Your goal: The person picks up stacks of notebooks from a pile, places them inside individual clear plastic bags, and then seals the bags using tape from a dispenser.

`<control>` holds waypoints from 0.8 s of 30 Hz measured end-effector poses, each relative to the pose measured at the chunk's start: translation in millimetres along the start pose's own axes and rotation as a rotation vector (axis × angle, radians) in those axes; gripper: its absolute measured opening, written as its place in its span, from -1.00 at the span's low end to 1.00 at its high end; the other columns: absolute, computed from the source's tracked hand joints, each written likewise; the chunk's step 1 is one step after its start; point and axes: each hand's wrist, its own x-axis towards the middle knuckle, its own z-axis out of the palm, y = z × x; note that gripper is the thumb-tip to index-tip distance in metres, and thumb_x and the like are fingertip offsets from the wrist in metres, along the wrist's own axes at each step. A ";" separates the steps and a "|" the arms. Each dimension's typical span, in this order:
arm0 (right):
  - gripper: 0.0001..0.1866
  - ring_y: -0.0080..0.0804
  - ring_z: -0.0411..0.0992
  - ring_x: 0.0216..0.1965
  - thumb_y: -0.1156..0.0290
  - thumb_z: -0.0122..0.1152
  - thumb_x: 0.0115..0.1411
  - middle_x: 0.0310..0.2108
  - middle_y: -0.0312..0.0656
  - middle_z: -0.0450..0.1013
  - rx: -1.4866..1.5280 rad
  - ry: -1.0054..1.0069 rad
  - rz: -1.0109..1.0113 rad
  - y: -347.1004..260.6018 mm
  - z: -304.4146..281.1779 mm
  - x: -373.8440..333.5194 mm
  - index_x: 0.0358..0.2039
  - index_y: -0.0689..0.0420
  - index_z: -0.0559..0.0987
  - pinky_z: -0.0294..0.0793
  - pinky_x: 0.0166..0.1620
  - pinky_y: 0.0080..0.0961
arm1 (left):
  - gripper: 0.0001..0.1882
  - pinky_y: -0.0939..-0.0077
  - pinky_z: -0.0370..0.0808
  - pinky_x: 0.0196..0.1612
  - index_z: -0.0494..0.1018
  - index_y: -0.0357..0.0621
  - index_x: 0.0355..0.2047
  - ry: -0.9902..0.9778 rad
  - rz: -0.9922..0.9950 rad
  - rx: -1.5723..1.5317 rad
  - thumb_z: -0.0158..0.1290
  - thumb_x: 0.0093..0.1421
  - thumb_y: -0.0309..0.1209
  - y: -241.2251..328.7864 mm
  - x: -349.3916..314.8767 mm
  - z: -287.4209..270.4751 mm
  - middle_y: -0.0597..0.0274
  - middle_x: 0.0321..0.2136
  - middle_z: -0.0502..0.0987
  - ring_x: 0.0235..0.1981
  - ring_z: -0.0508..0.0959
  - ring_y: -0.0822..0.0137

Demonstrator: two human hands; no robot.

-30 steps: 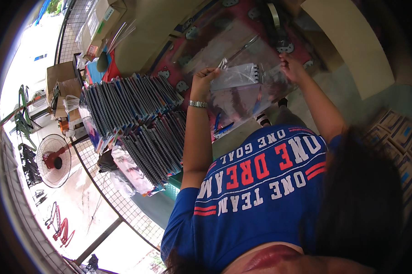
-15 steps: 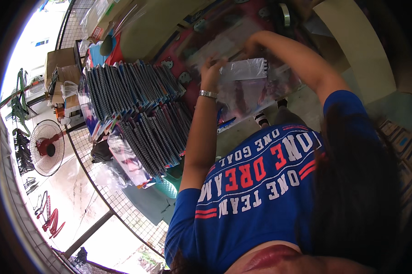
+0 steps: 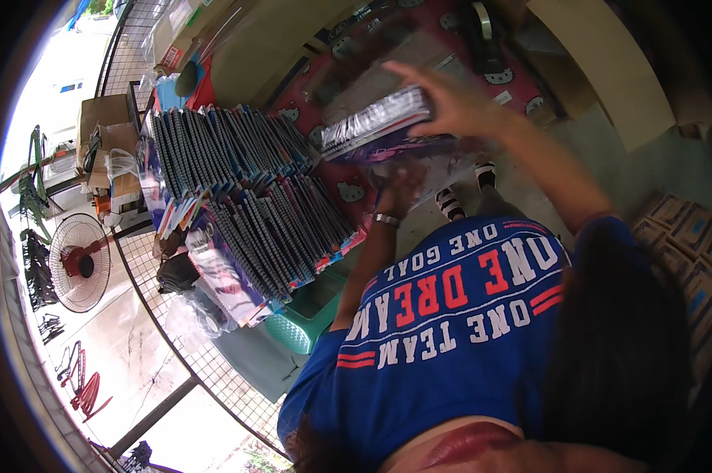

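Observation:
A pack of spiral notebooks point(image 3: 376, 122) wrapped in clear plastic is tilted above the table, its silvery bound edge up and a purple cover below. My right hand point(image 3: 462, 106) grips the pack's right end, thumb on the near side and forefinger stretched over the far side. From below, my left hand point(image 3: 403, 185) holds the pack near its middle; loose clear plastic partly covers the fingers, which are blurred. Two long rows of upright spiral notebooks point(image 3: 222, 154) stand to the left of my hands, spines up.
A red table cover point(image 3: 352, 191) with white cartoon faces lies under the work. A black tape dispenser point(image 3: 486, 55) stands at the far side. Left are a green plastic stool point(image 3: 293, 331), a fan point(image 3: 80, 260) and cardboard boxes point(image 3: 108, 122). Brown cartons point(image 3: 687, 236) are stacked at right.
The notebook pack has turned and tilted, its bound edge now up. My right hand has come nearer, onto the pack's right end. My left hand has moved lower, beneath it.

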 end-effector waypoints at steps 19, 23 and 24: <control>-0.61 -0.45 0.33 0.08 0.46 0.18 0.17 0.06 -0.21 0.39 0.274 0.120 0.247 20.0 -47.8 -51.1 0.03 0.16 0.48 0.30 0.12 -0.46 | -0.60 0.34 0.24 0.18 0.27 -0.26 0.13 0.246 0.648 0.213 -0.10 0.28 -0.45 169.9 -27.2 86.7 0.08 0.11 0.35 0.14 0.32 0.28; -0.56 -0.47 0.30 0.12 0.45 0.16 0.18 0.13 -0.22 0.34 0.274 -0.187 0.463 65.5 -28.9 -56.5 0.11 0.13 0.44 0.27 0.14 -0.49 | -0.48 0.28 0.15 0.25 0.19 -0.29 0.19 -0.017 0.323 0.018 -0.05 0.24 -0.38 128.8 -0.1 25.7 0.08 0.15 0.32 0.20 0.27 0.22; -0.53 -0.45 0.30 0.12 0.44 0.18 0.17 0.13 -0.21 0.34 0.367 -0.188 0.477 69.2 -25.9 -54.3 0.12 0.12 0.42 0.27 0.15 -0.49 | -0.44 0.28 0.14 0.25 0.18 -0.29 0.20 -0.103 0.205 -0.051 -0.03 0.22 -0.36 121.9 8.4 30.9 0.08 0.15 0.31 0.20 0.26 0.22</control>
